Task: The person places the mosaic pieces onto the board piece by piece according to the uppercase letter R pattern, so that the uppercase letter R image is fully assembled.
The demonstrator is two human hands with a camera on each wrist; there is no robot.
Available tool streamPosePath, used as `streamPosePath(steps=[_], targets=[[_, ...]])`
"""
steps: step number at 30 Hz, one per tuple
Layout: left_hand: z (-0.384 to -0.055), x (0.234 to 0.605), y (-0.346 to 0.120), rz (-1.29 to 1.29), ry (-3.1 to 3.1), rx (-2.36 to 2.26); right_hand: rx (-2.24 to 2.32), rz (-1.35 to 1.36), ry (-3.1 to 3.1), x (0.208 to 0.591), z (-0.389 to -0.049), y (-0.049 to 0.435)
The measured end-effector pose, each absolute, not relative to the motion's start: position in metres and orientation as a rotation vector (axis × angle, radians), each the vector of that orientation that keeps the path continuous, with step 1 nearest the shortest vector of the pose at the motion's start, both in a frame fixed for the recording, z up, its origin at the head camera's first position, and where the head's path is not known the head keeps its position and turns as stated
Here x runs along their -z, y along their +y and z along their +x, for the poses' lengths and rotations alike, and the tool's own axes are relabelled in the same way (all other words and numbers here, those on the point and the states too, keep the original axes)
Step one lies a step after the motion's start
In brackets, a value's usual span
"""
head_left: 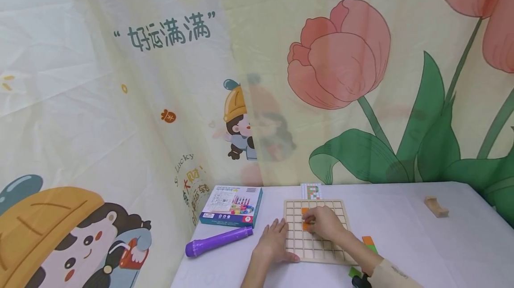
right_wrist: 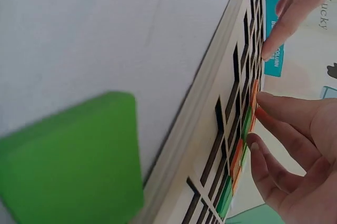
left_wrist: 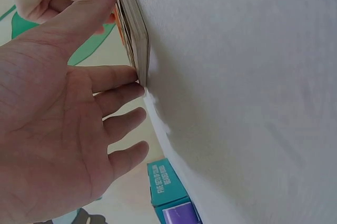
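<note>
A wooden grid board (head_left: 295,252) lies on the white table, with orange tiles (head_left: 305,211) in its upper middle squares. Over them my right hand (head_left: 326,223) is curled, thumb and fingertips pinching at an orange tile (right_wrist: 255,91). Green tiles (right_wrist: 225,197) also sit in the grid in the right wrist view. My left hand (head_left: 273,241) steadies the board's left side, thumb toward the near corner. Seen from the left wrist, its fingers are spread and fairly straight, with fingertips right at the board edge (left_wrist: 138,34).
Behind the board stands a small pattern card (head_left: 311,191). A boxed set (head_left: 231,205) and a purple microphone-shaped tube (head_left: 218,242) lie to the left. An orange tile (head_left: 367,240) and a green block (right_wrist: 79,155) lie right of the board. Farther right is a wooden piece (head_left: 436,206).
</note>
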State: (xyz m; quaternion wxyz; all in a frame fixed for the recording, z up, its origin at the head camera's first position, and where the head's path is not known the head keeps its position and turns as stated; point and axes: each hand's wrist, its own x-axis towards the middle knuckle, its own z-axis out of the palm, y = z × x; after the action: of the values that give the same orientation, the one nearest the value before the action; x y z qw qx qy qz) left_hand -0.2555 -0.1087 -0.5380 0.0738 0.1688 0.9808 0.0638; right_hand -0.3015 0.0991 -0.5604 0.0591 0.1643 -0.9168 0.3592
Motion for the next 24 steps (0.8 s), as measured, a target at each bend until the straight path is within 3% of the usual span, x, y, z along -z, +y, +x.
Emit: streamPosePath(steps=[24], targets=[[-0.253,0.538,-0.11,0.529,2.948,-0.247,-1.118,0.351,-2.734,0.519,-0.26,0.163]])
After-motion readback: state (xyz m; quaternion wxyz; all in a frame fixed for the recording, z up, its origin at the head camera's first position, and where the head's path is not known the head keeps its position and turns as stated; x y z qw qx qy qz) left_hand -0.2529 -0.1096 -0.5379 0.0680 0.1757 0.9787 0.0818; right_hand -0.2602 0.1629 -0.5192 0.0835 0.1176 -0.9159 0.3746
